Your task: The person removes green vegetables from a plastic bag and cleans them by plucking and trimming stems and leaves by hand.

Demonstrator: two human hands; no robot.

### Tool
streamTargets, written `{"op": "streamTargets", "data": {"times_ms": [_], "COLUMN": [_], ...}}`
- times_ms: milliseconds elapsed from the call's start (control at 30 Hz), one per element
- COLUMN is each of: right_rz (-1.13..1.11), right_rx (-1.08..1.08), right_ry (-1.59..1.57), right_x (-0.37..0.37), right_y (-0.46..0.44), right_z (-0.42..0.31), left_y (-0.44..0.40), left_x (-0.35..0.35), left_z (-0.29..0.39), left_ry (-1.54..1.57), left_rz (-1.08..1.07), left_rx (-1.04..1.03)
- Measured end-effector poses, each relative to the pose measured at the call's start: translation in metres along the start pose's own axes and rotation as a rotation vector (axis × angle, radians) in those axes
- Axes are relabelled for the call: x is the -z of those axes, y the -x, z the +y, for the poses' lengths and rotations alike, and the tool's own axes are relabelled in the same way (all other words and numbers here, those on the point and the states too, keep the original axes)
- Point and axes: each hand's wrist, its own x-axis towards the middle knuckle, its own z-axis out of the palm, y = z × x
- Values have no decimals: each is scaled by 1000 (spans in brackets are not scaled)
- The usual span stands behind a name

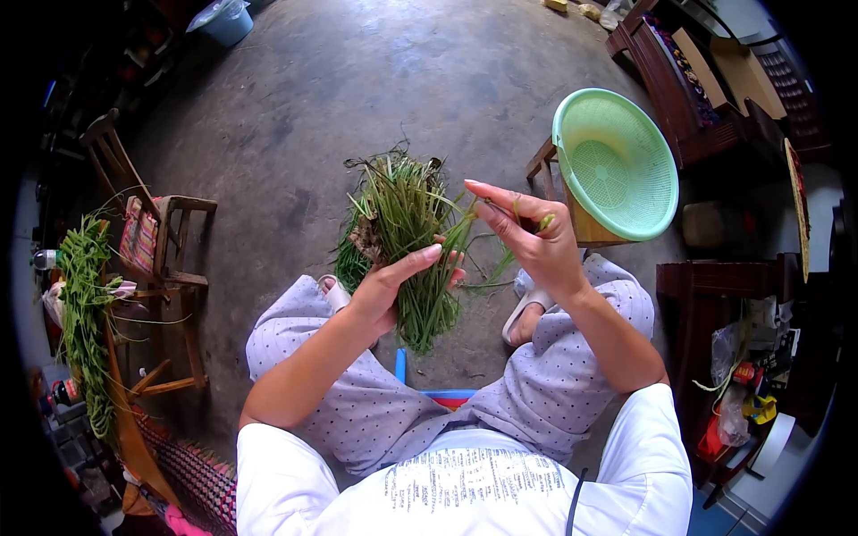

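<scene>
A thick bunch of long, thin greens [411, 201] hangs in front of my knees, with brownish, dirty-looking ends toward the top left. My left hand [386, 288] is wrapped round its lower middle, thumb across the front. To the right of the bunch, my right hand [542, 239] pinches a few thin green stalks [466, 221] between thumb and forefinger. A bit of yellow-green stalk shows between its other fingers. Darker greens [350, 259] are partly hidden behind the bunch, and I cannot tell whether they lie on the floor.
A green plastic colander [617, 165] sits tilted on a wooden stool [590, 230] at the right. More long greens [85, 330] drape over wooden furniture at the left, near a wooden chair [170, 219]. Dark cabinets [715, 277] line the right side. A blue bucket [228, 25] stands far back.
</scene>
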Motion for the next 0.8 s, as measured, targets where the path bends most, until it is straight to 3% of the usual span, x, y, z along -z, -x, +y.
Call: {"op": "streamTargets", "data": {"times_ms": [100,233,300,433,567,800], "right_rz": [4,-33,-160,-405,-412,-327], "right_rx": [76,24,-31,-235,-209,-179], "right_ry": [-82,-189,-196,-288,-332,-348], "right_x": [-2,1,4,3,2,5], "right_y": [-1,-4,-8,-9,-6,-5], "right_z": [4,9,13,9,2,2], "left_y": [-1,0,0,4,-4,-3], "left_x": [0,2,4,-3,5,5], "left_z": [1,1,-1,1,-1,0], "left_ry": [37,45,25,-14,2,-63], "left_rz": [31,24,-161,-170,-64,-108], "left_rx": [6,42,2,30,30,0]}}
